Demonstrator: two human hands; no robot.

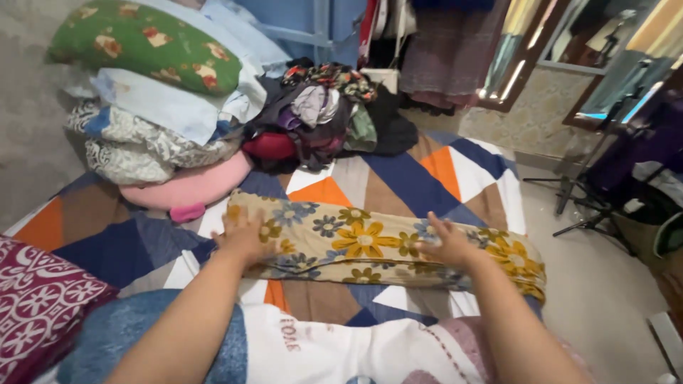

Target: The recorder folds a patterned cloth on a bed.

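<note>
While I kneel at the bed (pixel 420 178), my left hand (pixel 245 235) and right hand (pixel 448 243) press flat, fingers spread, on the folded floral cloth (pixel 363 242).

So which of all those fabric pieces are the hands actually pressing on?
The long folded cloth with yellow and blue flowers, lying across the patterned bedspread. Both the left hand and right hand rest flat on it; the pillow stack and dark clothes heap lie untouched behind.

Home bedroom, prob. w/ wardrobe corner: bed (pixel 427 178) w/ geometric-print sheet, stacked pillows (pixel 153 92) & folded bedding at the head, heap of loose clothes (pixel 324 114), garments hanging (pixel 445 50) behind, wood-framed mirror (pixel 569 43) on wall.
</note>
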